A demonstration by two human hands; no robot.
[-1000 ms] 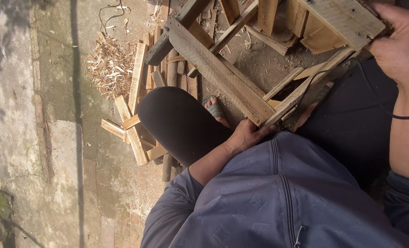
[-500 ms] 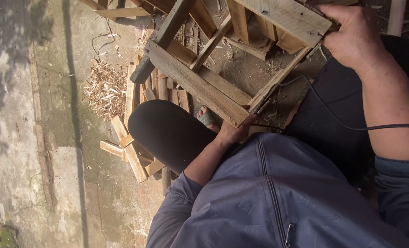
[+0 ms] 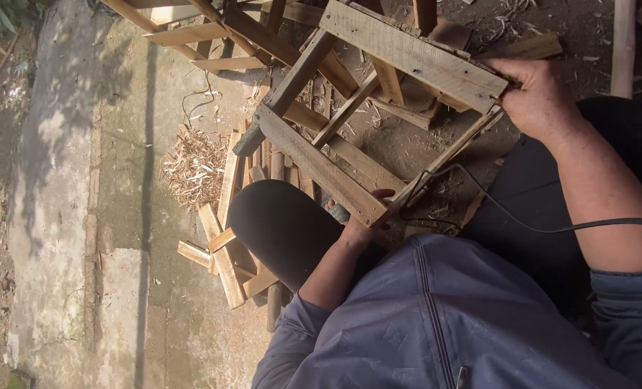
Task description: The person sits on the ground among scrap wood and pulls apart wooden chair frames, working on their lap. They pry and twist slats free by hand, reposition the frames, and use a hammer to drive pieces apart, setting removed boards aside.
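A square frame of rough wooden slats [image 3: 321, 169] rests tilted between my knees. My left hand [image 3: 364, 225] grips its near corner, where a thin cross slat [image 3: 447, 155] meets the thick plank. The frame's far plank [image 3: 407, 54] has its right end in the grip of my right hand [image 3: 540, 94]. A black cable [image 3: 522, 223] runs from the near corner across my right thigh to the right edge. What the cable joins to is hidden.
Loose wooden offcuts [image 3: 223, 248] lie on the concrete by my left knee [image 3: 281, 223]. A heap of wood shavings [image 3: 195, 169] sits beyond them. More slat frames [image 3: 213, 29] lie at the top, and a pole [image 3: 623, 43] stands at the top right.
The frame has shifted lower and left in the view, so more of it shows. My right hand sits further left along the far plank. Both hands have kept their hold.
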